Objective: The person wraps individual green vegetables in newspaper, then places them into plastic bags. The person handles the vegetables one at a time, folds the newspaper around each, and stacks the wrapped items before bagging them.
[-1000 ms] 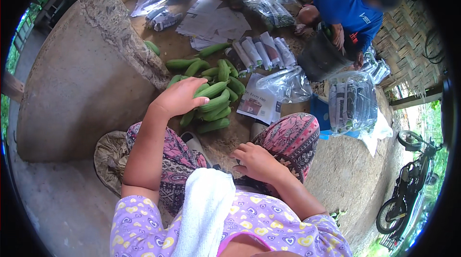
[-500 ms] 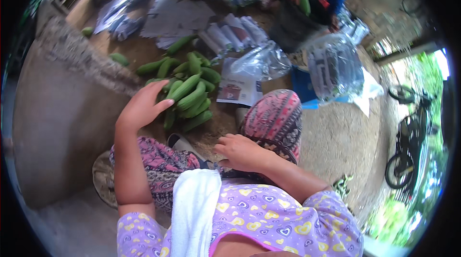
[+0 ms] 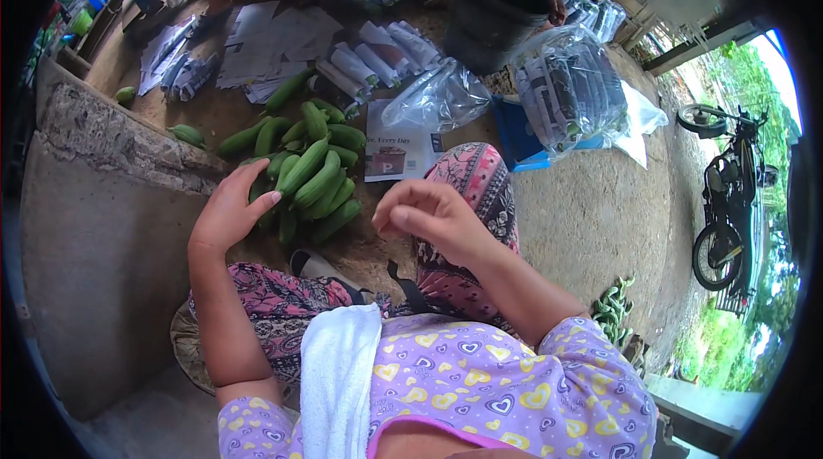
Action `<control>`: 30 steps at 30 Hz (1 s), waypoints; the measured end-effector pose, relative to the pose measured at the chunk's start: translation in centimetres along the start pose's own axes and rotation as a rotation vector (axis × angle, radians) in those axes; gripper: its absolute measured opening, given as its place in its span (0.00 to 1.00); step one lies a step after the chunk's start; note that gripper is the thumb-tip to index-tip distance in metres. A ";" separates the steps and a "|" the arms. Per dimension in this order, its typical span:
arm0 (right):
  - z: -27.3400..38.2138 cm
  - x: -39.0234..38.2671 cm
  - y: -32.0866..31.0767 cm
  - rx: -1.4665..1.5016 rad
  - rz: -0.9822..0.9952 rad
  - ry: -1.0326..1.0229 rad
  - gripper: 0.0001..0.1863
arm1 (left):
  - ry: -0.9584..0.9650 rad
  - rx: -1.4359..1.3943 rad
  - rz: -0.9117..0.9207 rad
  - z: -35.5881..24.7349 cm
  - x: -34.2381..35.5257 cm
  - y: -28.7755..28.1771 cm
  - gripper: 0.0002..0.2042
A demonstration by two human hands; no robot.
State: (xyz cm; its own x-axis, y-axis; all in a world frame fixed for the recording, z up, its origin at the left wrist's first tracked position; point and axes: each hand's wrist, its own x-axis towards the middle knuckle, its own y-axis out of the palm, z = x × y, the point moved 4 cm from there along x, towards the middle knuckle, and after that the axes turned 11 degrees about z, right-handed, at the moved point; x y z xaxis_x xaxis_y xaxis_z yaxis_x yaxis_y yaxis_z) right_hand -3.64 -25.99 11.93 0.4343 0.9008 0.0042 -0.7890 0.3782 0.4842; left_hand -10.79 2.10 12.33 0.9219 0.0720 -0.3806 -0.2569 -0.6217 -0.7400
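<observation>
A heap of green cucumbers (image 3: 306, 169) lies on the ground in front of me. Against its left side rests my left hand (image 3: 230, 209), thumb and fingers spread, touching the cucumbers without a visible grip on one. My right hand (image 3: 435, 217) is raised above the ground by my right knee, to the right of the heap. Its fingers are loosely bent, with the thumb apart from them and nothing visible between. A printed paper sheet (image 3: 386, 159) lies just beyond that hand, with a clear plastic bag (image 3: 441, 99) partly over it.
Paper-wrapped rolls (image 3: 377, 60) lie beyond the heap, beside loose paper sheets (image 3: 274, 43). A filled clear bag (image 3: 570, 99) stands at right on something blue. A person in blue sits behind a dark bucket (image 3: 493, 26). A low concrete wall (image 3: 120, 150) borders the left; a motorcycle (image 3: 729, 193) stands far right.
My right hand has risen from my lap and moved forward toward the heap. My left hand stays against the cucumbers. The co-worker's cucumber has moved left, out over the bucket's rim. The view has shifted.
</observation>
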 end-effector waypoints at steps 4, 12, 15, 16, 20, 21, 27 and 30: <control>-1.4 -0.2 -0.6 -0.074 0.026 0.027 0.08 | -0.005 -0.020 0.010 -1.0 0.2 0.2 0.28; -1.9 0.0 0.3 -0.149 0.045 0.082 0.07 | 0.054 -0.021 -0.016 -0.5 -0.2 0.3 0.27; -1.7 -0.2 -0.3 -0.096 0.006 0.082 0.07 | 0.099 0.017 -0.050 0.2 -0.1 0.6 0.27; -1.6 -0.2 -0.3 -0.088 -0.017 0.084 0.07 | 0.120 0.035 -0.066 0.2 -0.1 0.7 0.27; -1.7 0.0 -0.3 -0.118 -0.048 0.101 0.08 | 0.097 0.045 -0.073 1.0 -0.6 0.7 0.27; -1.7 -0.1 -0.4 -0.128 -0.058 0.108 0.07 | 0.087 0.048 -0.077 1.0 -0.7 0.8 0.27; 1.9 0.6 -2.3 -0.165 -0.080 -0.065 0.06 | 0.072 0.079 -0.109 1.8 -1.3 0.8 0.27; 6.2 2.1 -5.7 -0.279 -0.173 -0.220 0.07 | 0.072 0.040 -0.109 1.9 -1.3 0.8 0.27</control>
State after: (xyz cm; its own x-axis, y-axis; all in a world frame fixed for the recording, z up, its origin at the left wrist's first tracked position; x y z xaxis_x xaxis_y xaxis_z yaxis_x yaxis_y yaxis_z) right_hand 4.43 -27.58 14.60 0.6304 0.7625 0.1458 -0.7705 0.5916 0.2376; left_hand -12.70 2.97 11.20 0.9632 0.0802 -0.2566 -0.1640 -0.5812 -0.7971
